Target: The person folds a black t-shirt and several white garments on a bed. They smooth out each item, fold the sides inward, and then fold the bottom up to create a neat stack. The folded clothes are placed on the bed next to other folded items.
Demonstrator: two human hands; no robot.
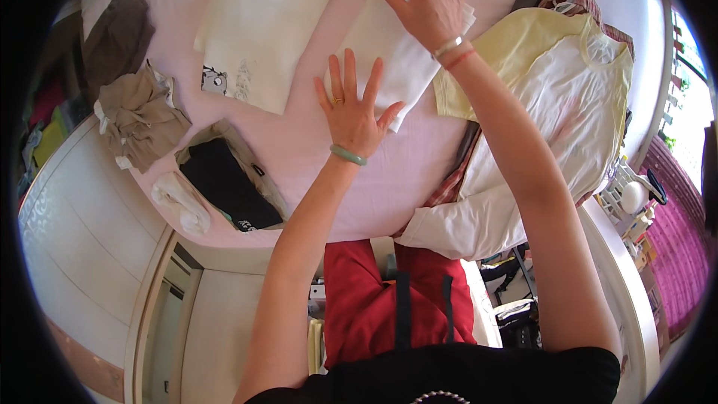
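Both arms reach forward over a pink-sheeted bed. My left hand [354,114] has its fingers spread, palm down, at the near left edge of a white garment [407,75] that lies folded lengthwise. Farther off, my right hand [432,4] rests on the same white cloth near its far end, fingers apart and slightly bent. Neither hand grips the fabric. To the left lies a folded white shirt [262,34] with a small grey printed figure at its lower corner. Right of my right forearm, a white T-shirt [553,112] is spread over a yellow shirt [508,45].
On the bed's left side are a dark brown garment [116,37], a crumpled tan one [142,116], a folded black one [228,183] and a small white cloth [182,202]. Plaid cloth [456,179] shows under the white T-shirt. The pink sheet [299,172] ends at the near bed edge.
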